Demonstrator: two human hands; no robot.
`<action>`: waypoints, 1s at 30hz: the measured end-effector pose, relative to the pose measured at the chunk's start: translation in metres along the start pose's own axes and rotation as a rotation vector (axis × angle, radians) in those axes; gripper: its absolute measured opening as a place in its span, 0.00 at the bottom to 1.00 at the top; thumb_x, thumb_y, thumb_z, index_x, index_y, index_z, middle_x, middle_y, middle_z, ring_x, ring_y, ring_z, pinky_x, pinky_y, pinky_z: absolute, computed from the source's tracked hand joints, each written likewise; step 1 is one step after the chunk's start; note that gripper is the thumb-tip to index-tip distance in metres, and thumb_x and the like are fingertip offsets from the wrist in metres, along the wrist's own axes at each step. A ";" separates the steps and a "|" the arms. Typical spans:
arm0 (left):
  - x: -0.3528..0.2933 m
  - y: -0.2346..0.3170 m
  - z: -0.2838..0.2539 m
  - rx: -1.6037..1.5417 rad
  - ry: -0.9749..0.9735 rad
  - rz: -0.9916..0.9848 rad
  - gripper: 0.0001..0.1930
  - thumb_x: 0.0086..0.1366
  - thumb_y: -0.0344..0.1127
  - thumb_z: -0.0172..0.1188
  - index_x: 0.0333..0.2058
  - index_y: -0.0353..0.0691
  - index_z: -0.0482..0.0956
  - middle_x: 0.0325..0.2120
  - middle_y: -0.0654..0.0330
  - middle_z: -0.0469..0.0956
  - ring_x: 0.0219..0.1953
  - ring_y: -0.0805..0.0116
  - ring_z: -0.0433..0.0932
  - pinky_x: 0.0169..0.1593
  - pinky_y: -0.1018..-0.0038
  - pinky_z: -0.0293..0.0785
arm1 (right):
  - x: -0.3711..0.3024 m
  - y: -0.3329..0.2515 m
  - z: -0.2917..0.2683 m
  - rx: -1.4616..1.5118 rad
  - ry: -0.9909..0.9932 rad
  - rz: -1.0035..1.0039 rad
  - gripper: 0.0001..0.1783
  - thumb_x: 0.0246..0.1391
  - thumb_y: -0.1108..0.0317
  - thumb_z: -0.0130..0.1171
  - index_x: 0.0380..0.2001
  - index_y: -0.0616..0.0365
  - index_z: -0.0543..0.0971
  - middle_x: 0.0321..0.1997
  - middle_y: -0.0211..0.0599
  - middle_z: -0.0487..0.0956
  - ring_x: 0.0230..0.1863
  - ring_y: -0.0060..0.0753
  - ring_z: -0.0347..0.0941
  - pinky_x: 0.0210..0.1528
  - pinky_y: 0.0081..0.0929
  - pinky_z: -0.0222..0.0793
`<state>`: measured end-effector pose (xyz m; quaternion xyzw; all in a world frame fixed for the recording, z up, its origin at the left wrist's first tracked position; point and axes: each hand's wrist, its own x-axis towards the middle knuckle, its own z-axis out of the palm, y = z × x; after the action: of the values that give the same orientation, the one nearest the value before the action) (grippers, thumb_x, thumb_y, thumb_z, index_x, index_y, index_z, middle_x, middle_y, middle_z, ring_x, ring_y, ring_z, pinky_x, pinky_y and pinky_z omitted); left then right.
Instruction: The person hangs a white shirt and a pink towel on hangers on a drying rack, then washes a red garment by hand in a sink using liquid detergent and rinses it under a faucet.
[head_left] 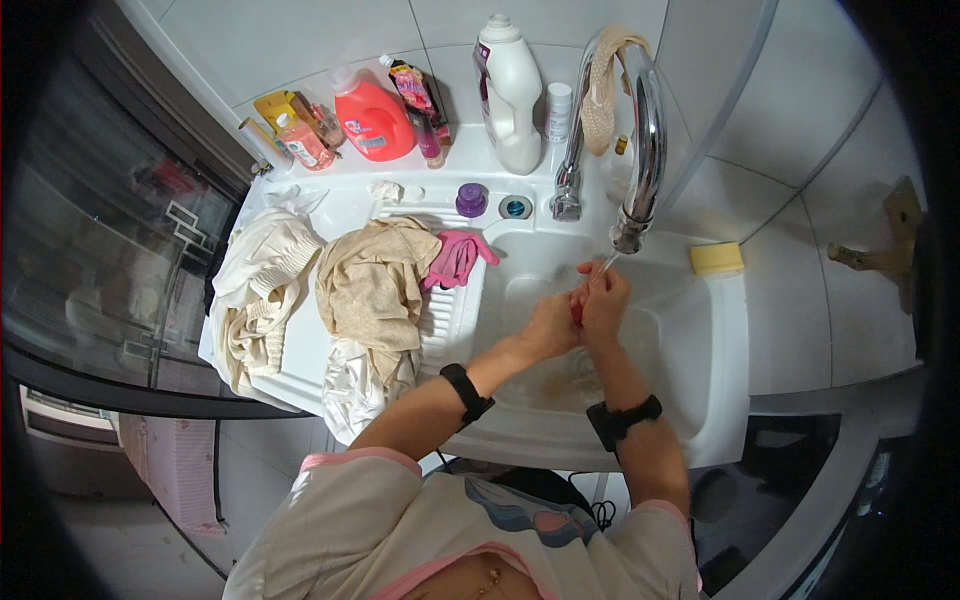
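Both my hands meet under the running tap (628,236), over the white sink (722,370). My left hand (552,326) is closed and pressed against the right one. My right hand (605,302) has its fingers bent round in the stream of water. Between them a small red thing (577,313) shows, mostly covered by fingers; its kind cannot be made out. Shallow water lies in the basin below. A black band circles each forearm.
On the ribbed drainboard left of the basin lie a pink glove (456,258), beige cloth (375,280) and white clothes (265,262). A red detergent bottle (375,122) and a white jug (512,110) stand behind. A yellow sponge (716,259) rests on the right rim. Beige mesh (600,100) hangs over the tap.
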<state>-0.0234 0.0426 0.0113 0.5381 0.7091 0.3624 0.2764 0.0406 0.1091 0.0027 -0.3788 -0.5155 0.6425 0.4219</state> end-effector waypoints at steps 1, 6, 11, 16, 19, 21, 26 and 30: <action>0.001 -0.003 0.003 0.000 0.002 0.004 0.18 0.39 0.36 0.62 0.32 0.39 0.71 0.26 0.49 0.74 0.32 0.52 0.73 0.35 0.64 0.68 | 0.001 0.004 0.001 0.000 0.000 -0.005 0.14 0.55 0.68 0.40 0.22 0.65 0.71 0.08 0.26 0.61 0.09 0.16 0.56 0.13 0.17 0.55; 0.014 -0.019 0.005 -0.003 0.047 0.017 0.16 0.39 0.35 0.62 0.30 0.37 0.71 0.22 0.52 0.74 0.26 0.56 0.75 0.30 0.70 0.70 | 0.014 -0.002 0.000 0.195 -0.094 0.188 0.10 0.50 0.65 0.49 0.28 0.63 0.72 0.17 0.30 0.68 0.18 0.20 0.64 0.22 0.18 0.63; 0.015 -0.003 -0.022 -0.809 -0.449 -0.400 0.11 0.44 0.29 0.57 0.29 0.37 0.70 0.22 0.61 0.73 0.19 0.73 0.72 0.20 0.83 0.66 | 0.020 -0.030 -0.014 0.246 -0.503 0.197 0.19 0.45 0.66 0.53 0.42 0.60 0.66 0.31 0.36 0.72 0.33 0.24 0.68 0.37 0.22 0.66; 0.010 0.013 -0.028 -1.304 -0.707 -0.546 0.07 0.47 0.25 0.53 0.27 0.35 0.68 0.19 0.60 0.69 0.11 0.77 0.63 0.12 0.86 0.57 | 0.019 -0.066 -0.013 0.248 -0.780 0.224 0.23 0.47 0.65 0.51 0.47 0.60 0.64 0.22 0.30 0.71 0.26 0.23 0.68 0.35 0.21 0.66; 0.012 0.014 -0.025 -1.303 -0.773 -0.541 0.06 0.48 0.26 0.54 0.26 0.37 0.67 0.16 0.63 0.65 0.10 0.79 0.59 0.11 0.87 0.53 | 0.023 -0.065 -0.013 0.275 -0.790 0.285 0.18 0.50 0.65 0.48 0.45 0.60 0.66 0.14 0.26 0.65 0.20 0.20 0.63 0.29 0.20 0.64; 0.013 0.014 -0.020 -1.159 -0.718 -0.514 0.07 0.47 0.27 0.55 0.26 0.38 0.67 0.15 0.64 0.64 0.10 0.80 0.58 0.11 0.87 0.52 | 0.022 -0.065 -0.011 0.231 -0.727 0.302 0.16 0.51 0.65 0.47 0.43 0.60 0.67 0.12 0.25 0.62 0.17 0.19 0.61 0.26 0.20 0.63; 0.018 0.009 -0.009 -0.718 -0.441 -0.392 0.12 0.45 0.33 0.59 0.28 0.38 0.68 0.17 0.63 0.67 0.14 0.76 0.63 0.15 0.81 0.60 | 0.022 -0.051 -0.004 0.150 -0.503 0.244 0.11 0.53 0.65 0.45 0.36 0.61 0.70 0.09 0.24 0.58 0.11 0.18 0.57 0.17 0.20 0.59; 0.016 0.013 -0.004 -0.322 -0.069 -0.052 0.19 0.44 0.37 0.59 0.35 0.38 0.67 0.24 0.57 0.74 0.27 0.60 0.71 0.32 0.72 0.68 | 0.023 -0.041 0.000 0.120 -0.284 0.099 0.09 0.53 0.68 0.44 0.30 0.63 0.70 0.07 0.25 0.58 0.07 0.19 0.54 0.11 0.20 0.54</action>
<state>-0.0234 0.0596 0.0237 0.4803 0.6456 0.4454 0.3926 0.0388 0.1356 0.0416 -0.2833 -0.5115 0.7390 0.3347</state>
